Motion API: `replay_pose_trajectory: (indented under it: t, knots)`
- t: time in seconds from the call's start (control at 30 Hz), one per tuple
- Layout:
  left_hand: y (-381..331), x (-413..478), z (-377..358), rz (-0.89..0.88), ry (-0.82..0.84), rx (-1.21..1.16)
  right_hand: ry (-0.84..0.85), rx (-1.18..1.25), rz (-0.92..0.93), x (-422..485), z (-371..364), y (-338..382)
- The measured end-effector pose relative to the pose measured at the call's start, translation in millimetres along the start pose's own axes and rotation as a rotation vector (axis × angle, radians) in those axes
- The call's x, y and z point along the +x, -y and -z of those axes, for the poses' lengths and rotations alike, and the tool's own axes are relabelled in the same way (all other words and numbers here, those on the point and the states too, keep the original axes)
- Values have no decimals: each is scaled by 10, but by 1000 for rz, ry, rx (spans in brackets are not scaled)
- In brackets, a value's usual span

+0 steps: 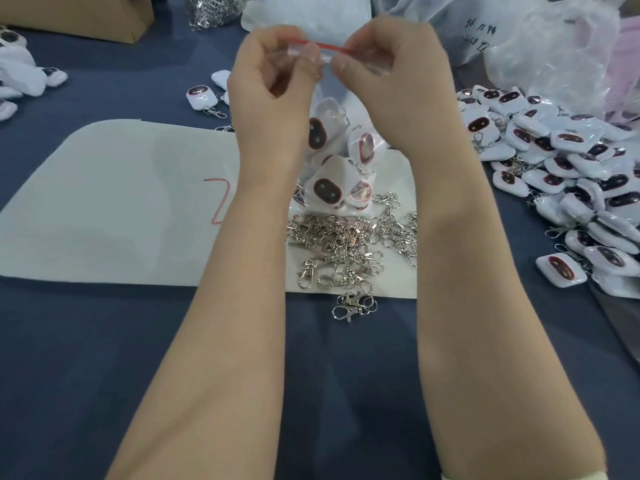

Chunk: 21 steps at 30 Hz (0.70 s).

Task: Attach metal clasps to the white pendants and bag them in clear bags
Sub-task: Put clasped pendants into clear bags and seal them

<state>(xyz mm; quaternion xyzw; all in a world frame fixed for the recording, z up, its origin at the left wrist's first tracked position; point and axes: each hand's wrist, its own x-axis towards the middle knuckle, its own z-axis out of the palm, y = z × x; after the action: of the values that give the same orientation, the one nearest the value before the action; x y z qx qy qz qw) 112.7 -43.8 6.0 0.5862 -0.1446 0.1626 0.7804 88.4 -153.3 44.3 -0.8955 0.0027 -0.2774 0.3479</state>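
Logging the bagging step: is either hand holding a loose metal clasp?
No, both the left hand and right hand pinch the red-striped top of a clear bag; the loose clasps lie piled below.

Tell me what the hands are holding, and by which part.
The left hand and the right hand pinch a clear bag at its top edge, along the red strip; a white pendant hangs inside.

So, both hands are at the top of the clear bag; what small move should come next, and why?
Probably slide the pinch along the red strip to seal it. Both the left hand and the right hand pinch the clear bag at that strip, and a white pendant seems to hang inside.
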Motion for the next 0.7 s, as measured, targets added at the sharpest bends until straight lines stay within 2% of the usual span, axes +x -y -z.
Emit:
replay_pose_trajectory:
  t: [0.2,0.7]
  knots:
    - [82,33,-10,127,-50,25,29,-46,-15,-6,-43,-48]
    - [160,14,-11,82,31,164,38,-87,29,-23,-155,-102]
